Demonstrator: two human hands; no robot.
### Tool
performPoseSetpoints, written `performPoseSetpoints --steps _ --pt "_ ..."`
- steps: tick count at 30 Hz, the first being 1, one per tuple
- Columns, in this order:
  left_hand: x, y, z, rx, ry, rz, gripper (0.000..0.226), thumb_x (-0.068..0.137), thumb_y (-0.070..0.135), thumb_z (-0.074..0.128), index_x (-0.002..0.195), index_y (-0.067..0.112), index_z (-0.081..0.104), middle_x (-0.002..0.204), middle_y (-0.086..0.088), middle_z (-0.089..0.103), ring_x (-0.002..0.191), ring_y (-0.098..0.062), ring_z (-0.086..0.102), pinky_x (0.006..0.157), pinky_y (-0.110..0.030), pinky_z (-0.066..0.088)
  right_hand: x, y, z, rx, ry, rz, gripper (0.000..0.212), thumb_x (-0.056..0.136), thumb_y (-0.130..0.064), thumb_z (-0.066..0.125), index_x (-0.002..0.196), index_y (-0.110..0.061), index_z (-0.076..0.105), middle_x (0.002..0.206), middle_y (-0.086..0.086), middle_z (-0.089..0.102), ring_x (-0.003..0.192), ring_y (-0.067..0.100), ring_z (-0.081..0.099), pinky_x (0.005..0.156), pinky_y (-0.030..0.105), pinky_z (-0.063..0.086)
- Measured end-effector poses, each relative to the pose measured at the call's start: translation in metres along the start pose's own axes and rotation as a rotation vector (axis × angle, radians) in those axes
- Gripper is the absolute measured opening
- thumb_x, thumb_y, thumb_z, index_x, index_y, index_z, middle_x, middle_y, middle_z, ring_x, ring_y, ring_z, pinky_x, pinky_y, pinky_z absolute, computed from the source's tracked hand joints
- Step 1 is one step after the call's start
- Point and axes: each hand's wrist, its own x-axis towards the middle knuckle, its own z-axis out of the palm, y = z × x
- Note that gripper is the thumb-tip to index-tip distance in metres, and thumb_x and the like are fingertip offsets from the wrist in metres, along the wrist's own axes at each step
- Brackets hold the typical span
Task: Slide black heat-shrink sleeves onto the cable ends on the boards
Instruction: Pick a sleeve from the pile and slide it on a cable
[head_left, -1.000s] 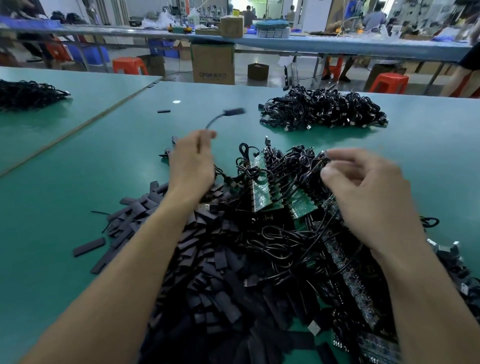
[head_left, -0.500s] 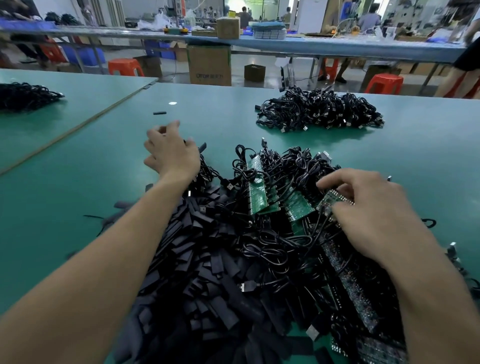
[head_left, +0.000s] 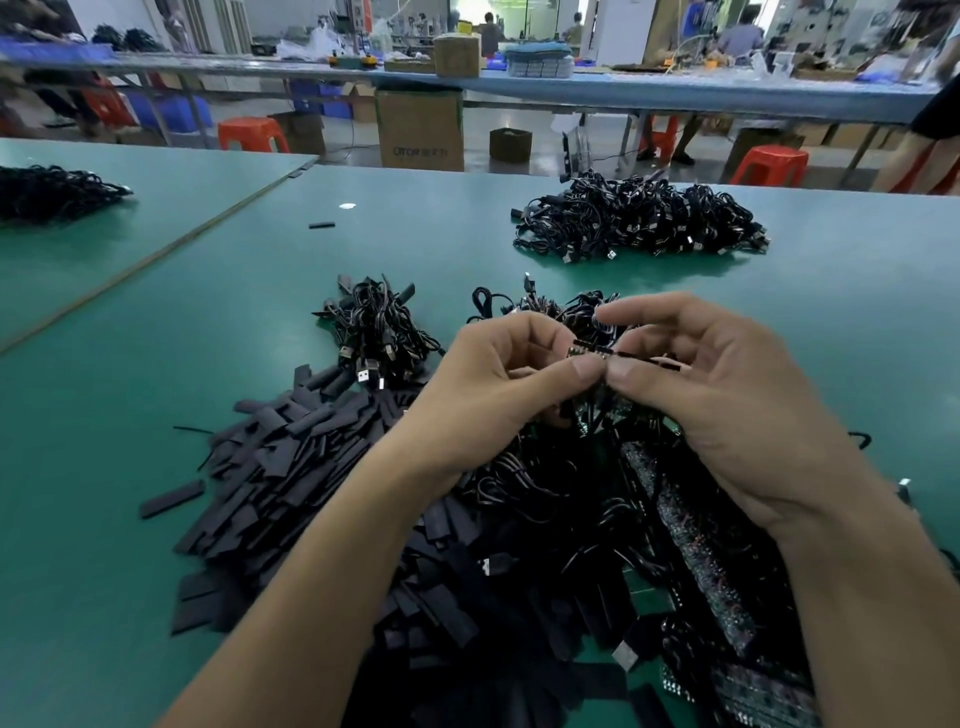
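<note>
A small board (head_left: 589, 351) is held up between two bare hands above a crowded green surface (head_left: 156, 374). The left hand (head_left: 498, 384) has its grip narrowed to a pinch, thumb and curled fingers closed on the board's near end. The right hand (head_left: 717, 395) has its grip closed on the thin black cable (head_left: 649, 359) that leaves the board, with the forefinger raised above it. The two thumbs are seen touching below the board. Whether a sleeve is also held cannot be told. Beneath the left forearm a heap of flat black sleeves (head_left: 291, 457) is spread, and beside it, under the right hand, a pile of boards (head_left: 691, 525) tangled with cables is stacked. A bundle of cables (head_left: 379, 332) is laid just beyond the sleeves, and a larger heap of cables (head_left: 639, 218) farther back, well apart. One stray sleeve (head_left: 322, 225) is seen alone at left.
</note>
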Motion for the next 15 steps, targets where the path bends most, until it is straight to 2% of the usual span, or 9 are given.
performPoseSetpoints --steps 2,4,10,15 --pt "-0.0012 -0.0006 -0.0016 -0.066 0.005 -0.023 0.015 0.074 0.026 0.077 0.075 0.018 0.064 0.066 0.008 0.059 0.060 -0.004 0.057 0.058 -0.018 0.052 0.0002 0.0010 0.0017 0.029 -0.044 0.013 0.028 0.078 -0.014 0.079 0.100 -0.031 0.075 0.078 -0.011 0.067 0.080 0.001 0.064 0.077 0.017 0.052" --pt "-0.0016 -0.0005 -0.0034 -0.111 0.004 -0.038 0.015 0.072 0.026 0.079 0.070 0.020 0.066 0.065 0.007 0.058 0.059 -0.005 0.057 0.058 -0.020 0.053 -0.0003 0.0003 0.0028 0.096 -0.076 0.027 0.030 0.070 -0.024 0.077 0.100 -0.028 0.075 0.077 -0.008 0.067 0.080 0.002 0.065 0.075 0.014 0.051" --pt "0.0001 -0.0014 -0.0043 -0.144 -0.029 -0.086 0.010 0.077 0.023 0.075 0.068 0.023 0.071 0.064 0.008 0.059 0.058 -0.005 0.054 0.057 -0.018 0.049 0.0000 0.0038 0.0058 0.191 -0.098 0.043 0.028 0.071 -0.024 0.074 0.099 -0.030 0.075 0.083 -0.004 0.071 0.087 0.008 0.067 0.081 0.020 0.053" --pt "-0.0013 -0.0029 -0.0079 -0.198 -0.060 -0.089 0.009 0.078 0.020 0.074 0.069 0.021 0.072 0.066 0.006 0.062 0.060 -0.006 0.055 0.060 -0.017 0.049 0.0012 0.0029 0.0087 0.192 -0.091 0.030 0.030 0.070 -0.023 0.073 0.100 -0.024 0.072 0.086 -0.001 0.072 0.087 0.008 0.066 0.078 0.016 0.051"
